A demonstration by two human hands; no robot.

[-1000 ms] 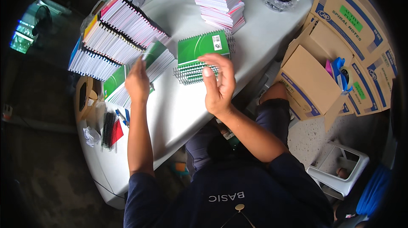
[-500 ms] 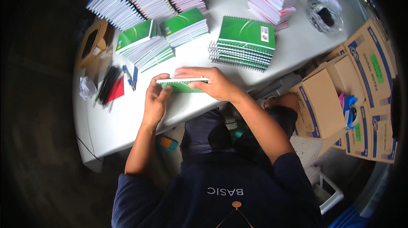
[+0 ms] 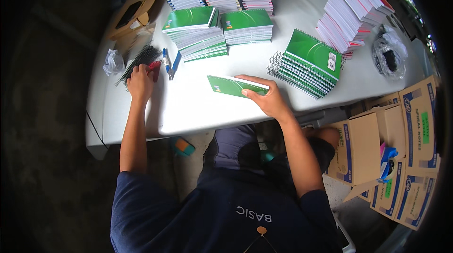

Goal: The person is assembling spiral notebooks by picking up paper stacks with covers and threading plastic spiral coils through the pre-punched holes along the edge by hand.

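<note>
My right hand [image 3: 268, 98] holds a green notebook [image 3: 231, 86] by its right end, thumb on the cover and fingers behind. A row of small holes runs along its upper edge, and no coil shows in them. At the left my left hand [image 3: 140, 84] reaches onto a pile of black spiral binding coils [image 3: 144, 56], beside a red flat piece [image 3: 155, 70]. Its fingers are bent down and close together; what lies under their tips is hidden. Blue-handled pliers [image 3: 170, 64] rest just right of that hand.
Two stacks of green notebooks without coils [image 3: 198, 41] [image 3: 247, 29] stand at the back. Coil-bound green notebooks [image 3: 309, 64] are piled at the right. Tall paper stacks [image 3: 351, 10], crumpled plastic [image 3: 113, 62] and a wrapped roll [image 3: 390, 55] are on the table. Cardboard boxes [image 3: 365, 149] stand right.
My left hand has let go of the notebook and moved left to the coils. My right hand alone keeps the notebook, its cover now turned more into view. The whole view has shifted.
</note>
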